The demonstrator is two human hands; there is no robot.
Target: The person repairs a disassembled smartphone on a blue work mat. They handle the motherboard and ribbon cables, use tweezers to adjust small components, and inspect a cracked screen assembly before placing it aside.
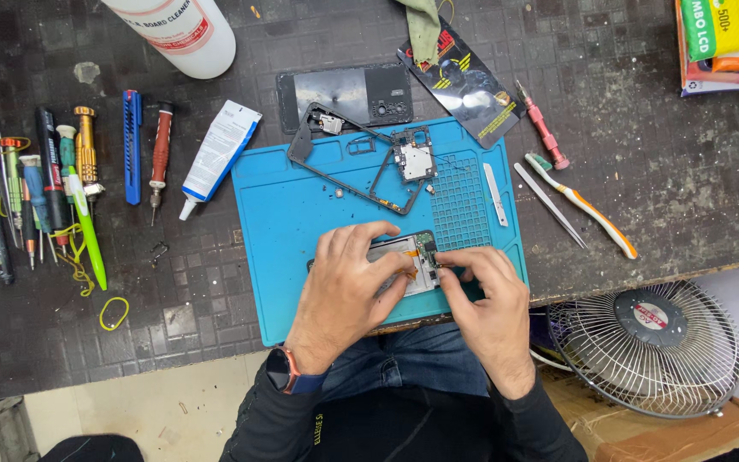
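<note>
Head view: opened smartphone (pixel 410 261) lying at near edge of blue repair mat (pixel 292 214), steadied under left hand (pixel 348 278), grip curled over its frame. Right hand (pixel 485 291), fingertips pinched on a small part at the phone's top corner. Judged mid-disassembly; calls next for a fine, steady lift. Beyond: white glue tube (pixel 215 154) with blue end, white cleaner bottle (pixel 177 30), black card (pixel 464 81) with yellow print, green and orange boxes (pixel 729 38) at counter corner.

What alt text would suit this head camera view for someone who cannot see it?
Two hands, left hand and right hand, work on an opened phone on a blue mat. A phone frame lies behind; screwdrivers lie left.
</note>
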